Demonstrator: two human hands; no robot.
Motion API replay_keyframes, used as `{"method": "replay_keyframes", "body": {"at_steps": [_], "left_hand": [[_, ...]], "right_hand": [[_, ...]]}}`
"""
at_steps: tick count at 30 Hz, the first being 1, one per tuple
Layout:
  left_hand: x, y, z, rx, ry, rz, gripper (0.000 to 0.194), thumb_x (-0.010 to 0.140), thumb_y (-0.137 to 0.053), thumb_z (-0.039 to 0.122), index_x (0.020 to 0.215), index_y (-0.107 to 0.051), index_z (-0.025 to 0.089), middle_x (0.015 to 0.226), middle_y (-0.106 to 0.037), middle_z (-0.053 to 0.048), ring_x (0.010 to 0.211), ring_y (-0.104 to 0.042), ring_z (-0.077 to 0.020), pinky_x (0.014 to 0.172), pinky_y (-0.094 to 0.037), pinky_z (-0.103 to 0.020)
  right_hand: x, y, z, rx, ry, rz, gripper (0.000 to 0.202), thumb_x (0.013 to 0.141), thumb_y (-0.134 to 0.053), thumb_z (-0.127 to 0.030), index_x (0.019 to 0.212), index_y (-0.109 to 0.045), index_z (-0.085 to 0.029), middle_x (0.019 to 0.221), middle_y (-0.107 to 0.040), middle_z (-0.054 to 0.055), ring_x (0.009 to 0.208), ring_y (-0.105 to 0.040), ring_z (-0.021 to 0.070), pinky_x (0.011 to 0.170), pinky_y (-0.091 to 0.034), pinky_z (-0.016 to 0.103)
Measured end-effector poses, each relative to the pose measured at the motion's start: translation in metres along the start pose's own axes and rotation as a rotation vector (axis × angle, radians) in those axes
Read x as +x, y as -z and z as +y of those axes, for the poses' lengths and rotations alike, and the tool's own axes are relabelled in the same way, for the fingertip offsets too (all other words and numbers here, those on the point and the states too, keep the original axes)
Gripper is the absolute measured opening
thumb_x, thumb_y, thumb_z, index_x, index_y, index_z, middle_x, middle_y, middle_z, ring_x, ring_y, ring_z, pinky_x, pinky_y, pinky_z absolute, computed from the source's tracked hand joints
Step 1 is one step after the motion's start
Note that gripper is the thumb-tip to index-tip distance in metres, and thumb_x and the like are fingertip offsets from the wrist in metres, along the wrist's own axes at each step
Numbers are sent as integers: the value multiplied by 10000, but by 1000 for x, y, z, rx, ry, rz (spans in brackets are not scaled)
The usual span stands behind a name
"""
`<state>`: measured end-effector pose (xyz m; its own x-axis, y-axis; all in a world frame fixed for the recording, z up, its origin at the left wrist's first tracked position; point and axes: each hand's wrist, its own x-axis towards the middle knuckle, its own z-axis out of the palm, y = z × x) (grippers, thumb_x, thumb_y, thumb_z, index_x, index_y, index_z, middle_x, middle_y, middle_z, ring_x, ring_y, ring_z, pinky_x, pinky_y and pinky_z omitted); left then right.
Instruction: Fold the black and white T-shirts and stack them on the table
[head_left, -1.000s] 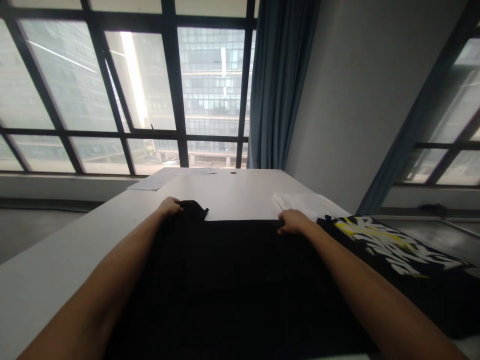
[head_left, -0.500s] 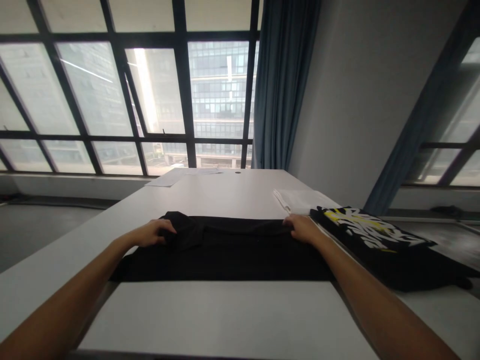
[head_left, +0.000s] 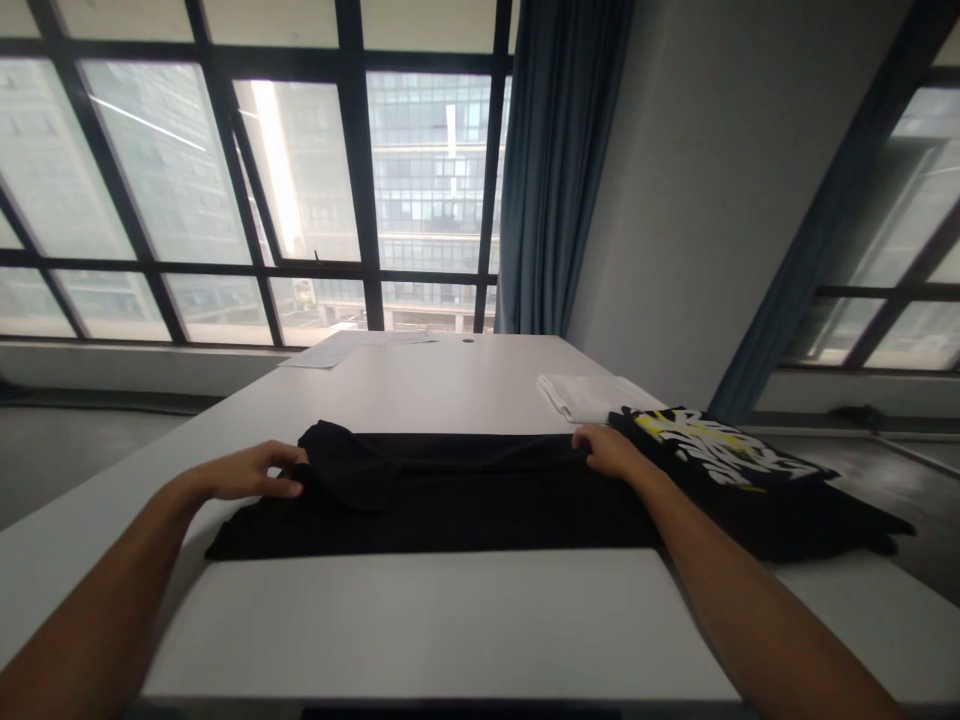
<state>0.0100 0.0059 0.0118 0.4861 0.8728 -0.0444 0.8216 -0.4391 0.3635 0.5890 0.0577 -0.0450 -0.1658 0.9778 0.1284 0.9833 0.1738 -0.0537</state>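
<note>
A black garment [head_left: 480, 510] lies folded into a wide strip across the white table [head_left: 450, 620] in front of me. My left hand [head_left: 255, 470] is at its left end, thumb and fingers curled round the edge of a raised, rumpled flap [head_left: 349, 465]. At the far right corner, my right hand [head_left: 606, 452] pinches the upper edge of the cloth. Between the two hands the top edge runs nearly straight, with a loose fold along it. The fingertips of both hands are partly hidden in the dark fabric.
To the right lies a stack of dark clothing [head_left: 780, 515] with a white and yellow print [head_left: 712, 445] on top. Behind it is a folded white cloth [head_left: 589, 397]. Sheets of paper [head_left: 319, 352] rest at the table's far left. Windows and a blue curtain [head_left: 559, 170] stand beyond.
My left hand has moved left, drawing the flap at the left end outward. My right hand keeps its hold on the right corner. The view has shifted slightly.
</note>
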Motion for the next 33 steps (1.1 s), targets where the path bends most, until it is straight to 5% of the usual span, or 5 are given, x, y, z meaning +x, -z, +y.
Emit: {"method": "replay_keyframes", "body": {"at_steps": [9, 15, 22, 27, 33], "left_hand": [[41, -35, 25, 5, -8, 348, 614, 896, -312, 655, 1019, -693, 190, 1030, -717, -82, 984, -633, -254, 919, -478, -363], [53, -77, 11, 205, 95, -111, 920, 780, -522, 675, 1546, -208, 275, 1626, -107, -106, 1478, -108, -365, 1129, -173, -617], [75, -76, -26, 258, 62, -165, 907, 785, -544, 627, 1546, -129, 359, 1631, -44, -78, 1482, -66, -360, 1107, -162, -650], [137, -55, 20, 457, 161, 43, 742, 851, -530, 553, 1503, -352, 245, 1621, -100, -131, 1479, -28, -386, 1114, -50, -667], [166, -99, 71, 300, 135, 135, 650, 938, -282, 619, 1497, -349, 295, 1610, -205, -108, 1451, -213, -376, 1073, -245, -658]], "right_hand": [[-3, 14, 12, 95, -69, -89, 354, 654, -543, -16, 877, -746, -202, 1007, -725, 62, 988, -647, 227, 896, -471, 294], [-5, 0, -12, 252, 132, -48, 439, 851, -572, -325, 1272, -629, -213, 1390, -558, 78, 1288, -500, 234, 1117, -347, 371], [-7, -4, -6, 272, 116, -227, 644, 809, -623, -557, 1347, -573, -207, 1496, -442, 100, 1364, -423, 258, 1159, -287, 349], [-5, -7, 1, 91, -67, -159, 578, 885, -538, -493, 1358, -554, -163, 1429, -514, 146, 1291, -505, 272, 1077, -391, 379], [-16, 17, -13, -34, -198, -213, 591, 890, -414, -642, 1131, -718, -195, 1149, -691, 163, 1051, -651, 326, 851, -504, 416]]}}
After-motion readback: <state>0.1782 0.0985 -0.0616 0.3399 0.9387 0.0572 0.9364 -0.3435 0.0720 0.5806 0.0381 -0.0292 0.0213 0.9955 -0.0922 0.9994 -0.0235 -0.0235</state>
